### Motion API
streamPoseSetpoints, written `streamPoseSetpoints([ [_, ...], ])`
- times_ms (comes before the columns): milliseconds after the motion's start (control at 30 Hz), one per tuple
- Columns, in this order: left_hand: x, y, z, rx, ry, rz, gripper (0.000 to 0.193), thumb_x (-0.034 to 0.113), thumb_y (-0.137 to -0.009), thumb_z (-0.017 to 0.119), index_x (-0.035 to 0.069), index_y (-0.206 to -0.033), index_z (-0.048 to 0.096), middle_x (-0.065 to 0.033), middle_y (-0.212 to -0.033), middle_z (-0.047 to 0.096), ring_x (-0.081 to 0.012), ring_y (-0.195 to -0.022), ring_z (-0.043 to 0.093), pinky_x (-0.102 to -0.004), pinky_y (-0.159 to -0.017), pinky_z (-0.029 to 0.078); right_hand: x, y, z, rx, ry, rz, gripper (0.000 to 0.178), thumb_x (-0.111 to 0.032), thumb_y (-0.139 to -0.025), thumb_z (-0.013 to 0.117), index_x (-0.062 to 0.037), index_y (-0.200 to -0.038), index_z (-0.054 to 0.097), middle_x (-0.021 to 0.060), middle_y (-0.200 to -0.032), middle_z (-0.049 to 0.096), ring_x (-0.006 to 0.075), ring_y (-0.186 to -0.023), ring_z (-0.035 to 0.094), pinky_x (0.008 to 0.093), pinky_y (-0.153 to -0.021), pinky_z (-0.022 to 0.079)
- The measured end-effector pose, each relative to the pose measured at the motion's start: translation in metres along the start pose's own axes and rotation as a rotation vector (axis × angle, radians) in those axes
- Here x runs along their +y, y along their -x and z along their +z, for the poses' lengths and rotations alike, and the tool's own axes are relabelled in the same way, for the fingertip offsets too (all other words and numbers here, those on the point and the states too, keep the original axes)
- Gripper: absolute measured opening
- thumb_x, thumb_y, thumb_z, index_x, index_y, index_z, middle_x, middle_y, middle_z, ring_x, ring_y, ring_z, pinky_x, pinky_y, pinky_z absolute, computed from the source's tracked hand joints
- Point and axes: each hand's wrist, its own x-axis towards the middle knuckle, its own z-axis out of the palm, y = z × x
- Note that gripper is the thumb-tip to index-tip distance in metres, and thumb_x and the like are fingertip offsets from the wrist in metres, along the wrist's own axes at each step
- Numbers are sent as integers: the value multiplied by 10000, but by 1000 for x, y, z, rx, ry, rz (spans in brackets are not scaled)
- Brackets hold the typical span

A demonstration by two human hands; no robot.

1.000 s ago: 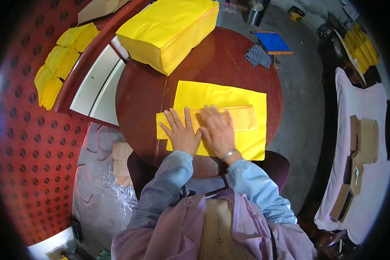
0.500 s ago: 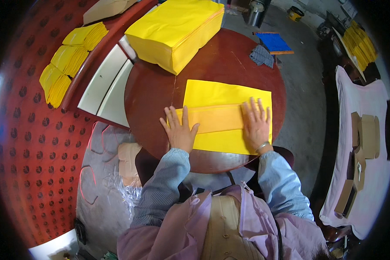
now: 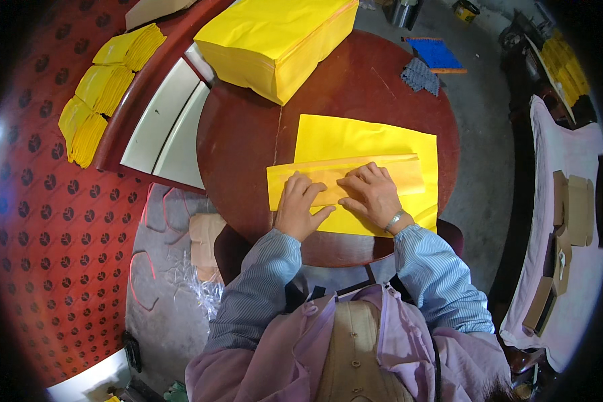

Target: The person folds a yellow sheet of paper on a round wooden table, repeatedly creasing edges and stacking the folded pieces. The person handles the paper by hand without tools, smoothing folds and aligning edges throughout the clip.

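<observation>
A yellow sheet (image 3: 375, 131) lies on the round brown-red table (image 3: 238, 144) in front of me. Across it rests a long orange-yellow folded strip (image 3: 405, 175), whose left end juts out past the sheet's edge. On the strip's left part my left hand (image 3: 300, 209) presses down, fingers a little bent and thumb apart. My right hand (image 3: 375, 196) leans on its middle with bent fingertips, thumb stretched toward the left hand. Neither hand grasps anything. Whether strip and sheet are joined cannot be made out.
A tall stack of yellow sheets (image 3: 275, 33) stands at the table's far left. Bundled yellow pieces (image 3: 107, 87) lie on a red patterned surface at left. To the right, open cardboard boxes (image 3: 576, 208) sit on a pinkish cloth (image 3: 539, 154). Blue fabric (image 3: 435, 55) lies beyond the table.
Both hands have drawn closer together: the right moved left from the strip's right end, and the left moved slightly right. The fingers, straighter before, are now bent. The whole view has shifted slightly.
</observation>
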Motion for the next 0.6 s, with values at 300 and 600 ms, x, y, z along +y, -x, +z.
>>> streamPoseSetpoints([
  [300, 6, 14, 1, 146, -138, 94, 296, 237, -867, 843, 114, -1103, 713, -123, -1175, 621, -344, -1253, 560, -489, -1089, 414, -5, 7, 1, 45, -54, -38, 258, -261, -868, 813, -121, -1072, 741, 70, -1135, 672, 282, -1082, 590, 411, -947, 465],
  [600, 19, 16, -10, 70, -272, 92, 301, 229, -894, 804, 126, -1155, 693, -111, -1157, 620, -323, -1202, 569, -546, -1122, 372, -14, 2, 8, 35, -18, -60, 338, -260, -833, 819, -123, -1130, 733, 70, -1128, 664, 282, -1110, 581, 423, -945, 456],
])
